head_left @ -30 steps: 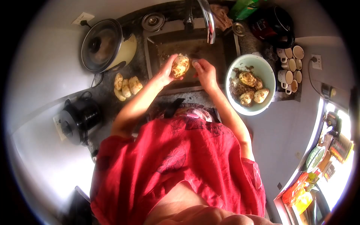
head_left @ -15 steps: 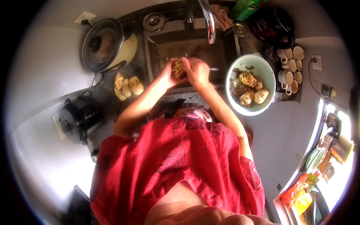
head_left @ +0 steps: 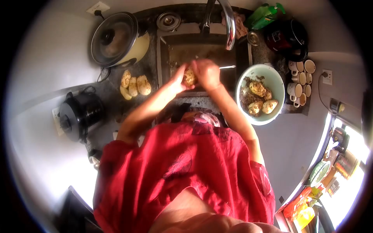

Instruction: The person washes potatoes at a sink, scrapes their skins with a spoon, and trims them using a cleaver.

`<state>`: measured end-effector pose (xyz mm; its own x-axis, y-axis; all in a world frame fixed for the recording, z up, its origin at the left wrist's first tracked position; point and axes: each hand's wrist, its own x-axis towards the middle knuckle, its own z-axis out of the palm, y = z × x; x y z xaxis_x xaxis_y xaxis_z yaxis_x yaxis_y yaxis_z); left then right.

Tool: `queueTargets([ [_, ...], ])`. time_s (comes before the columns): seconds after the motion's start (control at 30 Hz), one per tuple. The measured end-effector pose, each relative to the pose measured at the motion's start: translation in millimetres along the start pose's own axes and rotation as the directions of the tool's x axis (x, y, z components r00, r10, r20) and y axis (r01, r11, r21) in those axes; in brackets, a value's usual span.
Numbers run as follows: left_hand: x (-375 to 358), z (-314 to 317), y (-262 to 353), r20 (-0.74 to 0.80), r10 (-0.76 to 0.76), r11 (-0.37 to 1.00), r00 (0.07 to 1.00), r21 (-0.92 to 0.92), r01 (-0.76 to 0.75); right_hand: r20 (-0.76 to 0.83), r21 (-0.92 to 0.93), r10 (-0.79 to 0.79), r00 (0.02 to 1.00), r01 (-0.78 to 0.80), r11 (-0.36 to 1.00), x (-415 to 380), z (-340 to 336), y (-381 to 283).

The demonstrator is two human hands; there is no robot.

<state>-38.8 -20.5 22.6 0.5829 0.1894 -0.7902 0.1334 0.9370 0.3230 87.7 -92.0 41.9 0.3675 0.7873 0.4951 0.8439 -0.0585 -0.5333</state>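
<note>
My left hand [head_left: 180, 80] is wrapped around a partly peeled root vegetable [head_left: 189, 77], pale with rough brown patches, over the near part of the sink. My right hand [head_left: 208, 74] is closed against the vegetable's right side. From its far side sticks out a thin pale tool [head_left: 228, 66], whose working end is hidden. Left of the sink, several peeled, pale yellow root vegetables [head_left: 133, 86] lie on the counter. To the right, a pale green basin [head_left: 280, 101] contains several more brown-patched vegetables [head_left: 270, 106] with dark peelings.
A curved faucet [head_left: 230, 29] hangs over the sink [head_left: 159, 58]. An electric pot with a glass lid [head_left: 115, 37] and a black pot [head_left: 79, 116] stand left. At right are white mugs [head_left: 294, 91], a dark cooker [head_left: 283, 37] and a green spray bottle [head_left: 266, 16].
The view has shifted slightly. My right hand has turned, and the pale tool shows longer and higher. The root vegetable stays in my left hand, with more of its surface visible.
</note>
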Motion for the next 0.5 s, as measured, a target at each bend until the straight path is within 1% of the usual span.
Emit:
queueTargets([
  [0.03, 9.5, -12.7, -0.4, -0.041, 0.007, 0.998, 0.999, 0.069, -0.004, 0.116, -0.102, 0.065, 0.991, -0.053, 0.993, -0.7, 5.9, 14.6],
  [0.1, 1.4, -12.9, 1.8, 0.061, 0.032, 0.989, 0.998, 0.140, -0.040, 0.164, -0.159, 0.144, 0.976, -0.118, 0.980, -0.7, 3.8, 28.3],
  [0.13, 0.2, -11.0, 0.7, 0.038, 0.067, 0.987, 0.997, 0.144, -0.072, 0.125, -0.118, 0.180, 0.976, -0.165, 0.979, -6.3, 6.3, 29.2],
  [0.17, 2.6, -10.5, -2.3, 0.030, 0.072, 0.989, 0.997, 0.128, -0.075, 0.055, -0.096, 0.152, 0.987, -0.147, 0.985, -5.7, 8.1, 17.5],
  [0.23, 11.2, -13.5, -9.1, -0.037, 0.201, 0.961, 0.979, 0.200, -0.190, 0.044, -0.017, 0.011, 0.999, -0.010, 1.000, -0.6, 2.4, -11.1],
  [0.27, 15.4, -15.8, -12.5, -0.060, 0.199, 0.955, 0.978, 0.236, -0.180, 0.107, -0.084, 0.079, 0.991, -0.070, 0.994, -5.8, 10.4, -0.3],
  [0.3, 9.6, -13.8, -13.0, -0.058, 0.199, 0.955, 0.978, 0.235, -0.181, 0.137, -0.140, 0.113, 0.984, -0.093, 0.986, -4.7, 13.4, 13.2],
  [0.37, 1.7, -12.6, -4.7, -0.035, 0.081, 0.958, 0.996, 0.279, -0.068, 0.156, -0.147, 0.170, 0.973, -0.147, 0.978, -2.7, 8.0, 27.8],
  [0.4, 3.8, -13.8, -5.6, -0.011, 0.091, 0.968, 0.996, 0.238, -0.086, 0.160, -0.136, 0.189, 0.969, -0.168, 0.976, -3.9, 4.4, 25.3],
  [0.43, 6.3, -12.8, -8.0, -0.015, 0.092, 0.970, 0.996, 0.228, -0.086, 0.170, -0.134, 0.184, 0.968, -0.163, 0.978, -6.8, 5.1, 18.9],
  [0.5, 16.4, -14.0, -13.7, -0.077, 0.184, 0.968, 0.980, 0.189, -0.167, 0.097, -0.051, 0.071, 0.993, -0.066, 0.997, -10.4, 6.6, 0.0],
])
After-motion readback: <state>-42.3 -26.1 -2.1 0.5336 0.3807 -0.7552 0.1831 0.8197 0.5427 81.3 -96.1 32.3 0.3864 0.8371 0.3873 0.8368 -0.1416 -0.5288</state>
